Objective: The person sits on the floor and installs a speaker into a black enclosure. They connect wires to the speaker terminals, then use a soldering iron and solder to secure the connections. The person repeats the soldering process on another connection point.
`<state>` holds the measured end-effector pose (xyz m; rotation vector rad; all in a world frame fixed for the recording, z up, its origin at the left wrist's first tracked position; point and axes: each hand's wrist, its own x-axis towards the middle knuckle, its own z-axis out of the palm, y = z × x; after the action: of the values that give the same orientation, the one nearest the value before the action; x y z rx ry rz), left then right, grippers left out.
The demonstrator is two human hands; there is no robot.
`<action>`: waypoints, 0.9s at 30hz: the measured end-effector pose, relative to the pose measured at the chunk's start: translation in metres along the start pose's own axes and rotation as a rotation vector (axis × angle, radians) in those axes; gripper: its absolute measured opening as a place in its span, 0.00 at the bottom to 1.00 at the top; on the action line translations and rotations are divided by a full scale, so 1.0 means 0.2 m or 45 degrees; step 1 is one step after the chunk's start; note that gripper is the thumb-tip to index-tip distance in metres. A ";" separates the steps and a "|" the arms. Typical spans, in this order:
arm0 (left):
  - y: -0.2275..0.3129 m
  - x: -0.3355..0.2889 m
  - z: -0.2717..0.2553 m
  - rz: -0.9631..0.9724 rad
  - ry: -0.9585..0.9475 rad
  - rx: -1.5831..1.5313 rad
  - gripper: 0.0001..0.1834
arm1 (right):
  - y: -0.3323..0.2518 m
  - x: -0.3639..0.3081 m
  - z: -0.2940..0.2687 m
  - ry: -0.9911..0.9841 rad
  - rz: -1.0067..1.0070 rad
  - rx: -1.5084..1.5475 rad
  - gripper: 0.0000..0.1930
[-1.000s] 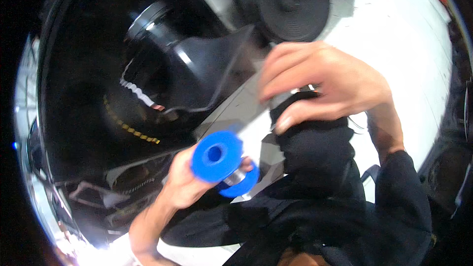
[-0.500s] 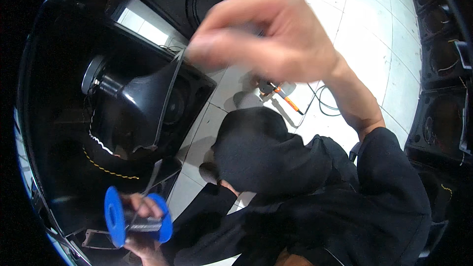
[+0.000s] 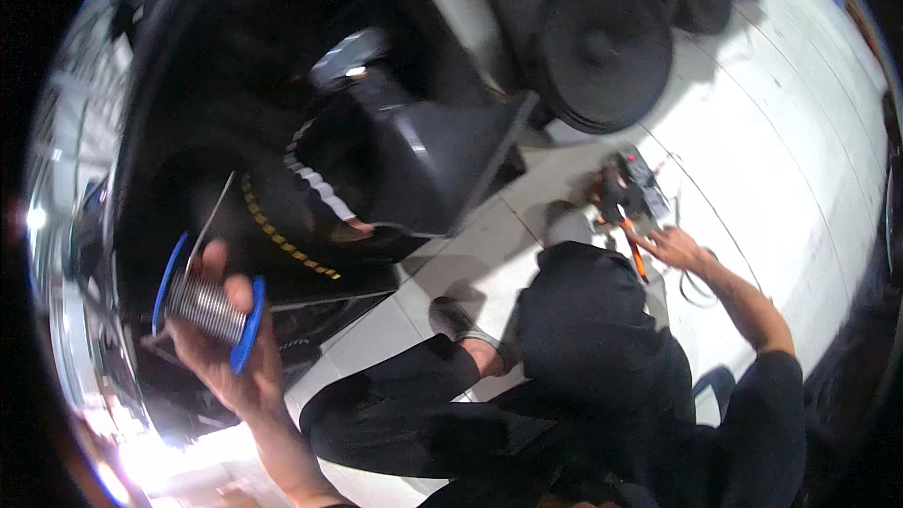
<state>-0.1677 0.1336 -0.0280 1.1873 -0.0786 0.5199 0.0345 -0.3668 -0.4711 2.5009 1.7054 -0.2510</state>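
Observation:
My left hand (image 3: 226, 357) is closed round a spool of solder wire (image 3: 212, 309) with blue flanges, lifted at the left. A loose length of solder (image 3: 214, 212) sticks up from it. My right hand (image 3: 677, 248) is low over the floor, fingers stretched out and fingertips at the orange handle of a soldering iron (image 3: 636, 250). The iron's far end meets a dark stand (image 3: 616, 196), blurred in detail. Beyond the spool, a black horn speaker part (image 3: 423, 160) lies in a dark cabinet, near a white twisted wire (image 3: 324, 190) and a yellow-black twisted wire (image 3: 282, 243).
A large round speaker cone (image 3: 607, 47) stands at the back. Beside the stand sits a small grey box (image 3: 647, 179), with a dark cable (image 3: 691, 292) looping near my right hand. White tiled floor (image 3: 771, 160) stretches to the right. My bent knee (image 3: 376, 404) is below the cabinet.
My right hand has let go of the solder and dropped from up high to the soldering iron. The spool has risen in my left hand. The view has shifted, moving the scene rightward.

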 end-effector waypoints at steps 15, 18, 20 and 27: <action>-0.08 0.19 0.05 0.029 0.133 0.817 0.29 | -0.12 -0.08 -0.28 0.453 -0.088 0.200 0.24; -0.12 0.22 0.01 0.035 0.170 0.801 0.26 | -0.20 -0.23 -0.54 0.632 -0.056 0.295 0.22; -0.13 0.23 0.02 0.017 0.183 0.807 0.23 | -0.26 -0.25 -0.79 0.892 -0.026 0.294 0.18; -0.19 0.26 0.05 0.019 0.163 0.748 0.20 | -0.28 -0.04 -1.30 1.839 0.531 1.329 0.19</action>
<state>-0.1040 0.1327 -0.0396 1.7216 0.1880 0.6544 0.0003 -0.3072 -0.2150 4.2537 1.1828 1.3803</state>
